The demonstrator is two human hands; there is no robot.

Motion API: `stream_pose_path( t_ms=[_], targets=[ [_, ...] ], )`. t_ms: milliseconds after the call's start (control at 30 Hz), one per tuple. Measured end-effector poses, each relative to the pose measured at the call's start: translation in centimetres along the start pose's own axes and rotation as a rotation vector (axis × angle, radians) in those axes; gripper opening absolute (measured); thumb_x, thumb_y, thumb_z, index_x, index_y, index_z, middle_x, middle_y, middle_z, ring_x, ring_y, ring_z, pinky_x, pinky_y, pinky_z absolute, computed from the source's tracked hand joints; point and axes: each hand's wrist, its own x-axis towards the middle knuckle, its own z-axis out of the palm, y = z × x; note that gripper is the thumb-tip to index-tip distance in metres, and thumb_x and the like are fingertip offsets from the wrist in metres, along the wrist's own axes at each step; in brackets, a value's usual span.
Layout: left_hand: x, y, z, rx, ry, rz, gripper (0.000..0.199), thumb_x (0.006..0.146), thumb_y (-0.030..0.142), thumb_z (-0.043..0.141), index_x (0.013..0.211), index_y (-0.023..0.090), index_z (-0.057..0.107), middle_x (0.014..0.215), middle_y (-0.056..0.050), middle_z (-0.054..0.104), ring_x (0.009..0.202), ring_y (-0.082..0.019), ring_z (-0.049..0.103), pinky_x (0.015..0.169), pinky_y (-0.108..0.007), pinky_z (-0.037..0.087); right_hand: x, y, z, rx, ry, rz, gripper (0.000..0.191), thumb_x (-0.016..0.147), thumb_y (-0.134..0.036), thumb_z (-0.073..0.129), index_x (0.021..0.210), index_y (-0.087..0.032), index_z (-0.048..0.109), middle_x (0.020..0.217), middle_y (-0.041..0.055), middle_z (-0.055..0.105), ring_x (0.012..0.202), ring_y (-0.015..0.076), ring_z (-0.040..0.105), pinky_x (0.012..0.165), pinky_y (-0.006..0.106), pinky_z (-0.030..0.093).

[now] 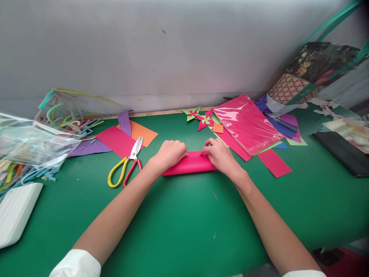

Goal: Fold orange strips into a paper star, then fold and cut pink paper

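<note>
A pink sheet of paper [193, 164] lies on the green table in front of me, bent over along its length so that its near side bulges in a rounded fold. My left hand [170, 154] is closed on its left part, fingers curled at the far edge. On the right part, my right hand [219, 154] has bent fingers pinching that same far edge. Left of my left hand are open scissors [129, 163] with one yellow and one red handle, their blades pointing at a flat pink paper piece [117, 140].
Folded paper stars [203, 119] and a plastic-wrapped pink paper pack [248, 125] lie at the back right. A pink strip [275, 163] and a black case [343, 154] are further right. At left are a clear bag [37, 138], a white box [19, 215] and coloured strips.
</note>
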Motion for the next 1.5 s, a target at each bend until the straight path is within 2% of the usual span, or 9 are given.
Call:
stream_pose_path(
  t_ms=[267,467,733,1000,1100,1167,1233,1367,1500],
  targets=[
    [-0.1,0.2,-0.2,0.013,-0.022,-0.004,0.037,0.103,0.038,0.048,0.089,0.016,0.074,0.091,-0.016,0.075,0.084,-0.030,0.073,0.068,-0.033,0.042,-0.8,-5.5,0.7,0.102,-0.132,-0.200,0.031,0.101,-0.006,0.044,0.110,-0.018,0.071,0.106,0.0097,0.068,0.097,0.0229,0.057,0.088,0.035,0.044],
    [-0.1,0.3,-0.1,0.021,-0.021,-0.009,0.033,0.101,0.037,0.052,0.093,0.016,0.076,0.092,-0.016,0.075,0.087,-0.031,0.073,0.069,-0.033,0.043,-1.5,-5.6,0.9,0.240,-0.217,-0.218,0.024,0.101,-0.006,0.046,0.091,-0.018,0.064,0.095,0.0066,0.065,0.090,0.0200,0.057,0.079,0.031,0.043],
    [-0.3,0.5,-0.5,0.022,-0.027,-0.010,0.033,0.101,0.037,0.052,0.095,0.015,0.076,0.092,-0.016,0.075,0.087,-0.031,0.073,0.069,-0.033,0.042,-2.5,-6.1,-0.1,0.257,-0.379,-0.192,0.023,0.097,-0.003,0.047,0.089,-0.018,0.062,0.091,0.0060,0.063,0.084,0.0187,0.055,0.074,0.029,0.040],
    [-0.3,0.5,-0.4,0.024,-0.025,-0.008,0.034,0.101,0.039,0.052,0.093,0.016,0.076,0.091,-0.016,0.075,0.087,-0.031,0.073,0.069,-0.033,0.042,-2.7,-5.9,-0.3,0.419,-0.436,-0.214,0.019,0.097,-0.008,0.049,0.090,-0.019,0.062,0.092,0.0039,0.067,0.084,0.0175,0.059,0.073,0.027,0.041],
    [-0.3,0.4,-0.3,0.023,-0.009,-0.002,0.035,0.102,0.036,0.049,0.091,0.016,0.075,0.091,-0.016,0.075,0.085,-0.031,0.073,0.067,-0.033,0.041,-1.8,-5.9,-0.3,0.485,-0.327,-0.049,0.019,0.104,-0.015,0.040,0.100,-0.021,0.059,0.086,0.0009,0.068,0.074,0.0162,0.060,0.067,0.026,0.039],
    [-0.2,0.4,-0.3,0.017,-0.013,-0.006,0.036,0.102,0.036,0.047,0.091,0.016,0.075,0.091,-0.017,0.075,0.084,-0.031,0.073,0.067,-0.033,0.042,-1.3,-6.1,-0.1,0.386,-0.217,0.086,0.022,0.108,-0.023,0.035,0.106,-0.021,0.057,0.085,0.0016,0.069,0.072,0.0173,0.061,0.065,0.027,0.038],
    [-0.1,0.4,-0.3,0.014,-0.022,-0.012,0.036,0.102,0.037,0.048,0.090,0.016,0.075,0.091,-0.017,0.075,0.084,-0.031,0.073,0.068,-0.033,0.042,-0.9,-6.6,0.3,0.209,-0.207,0.120,0.026,0.109,-0.032,0.038,0.103,-0.020,0.059,0.092,0.0055,0.072,0.078,0.0203,0.065,0.066,0.029,0.037],
    [0.0,0.5,-0.2,0.022,-0.032,-0.017,0.033,0.101,0.038,0.052,0.090,0.016,0.074,0.092,-0.016,0.075,0.086,-0.031,0.073,0.069,-0.033,0.043,-1.1,-7.5,0.8,-0.050,-0.317,0.015,0.031,0.108,-0.032,0.041,0.097,-0.017,0.066,0.105,0.0115,0.073,0.091,0.0256,0.070,0.069,0.031,0.040],
    [-0.1,0.3,-0.1,0.024,-0.025,-0.012,0.034,0.101,0.040,0.053,0.090,0.017,0.074,0.092,-0.015,0.076,0.086,-0.030,0.073,0.068,-0.033,0.043,-2.3,-7.3,0.0,-0.056,-0.429,-0.076,0.033,0.107,-0.031,0.042,0.093,-0.020,0.069,0.099,0.0092,0.076,0.086,0.0242,0.071,0.069,0.031,0.040]
  ],
)
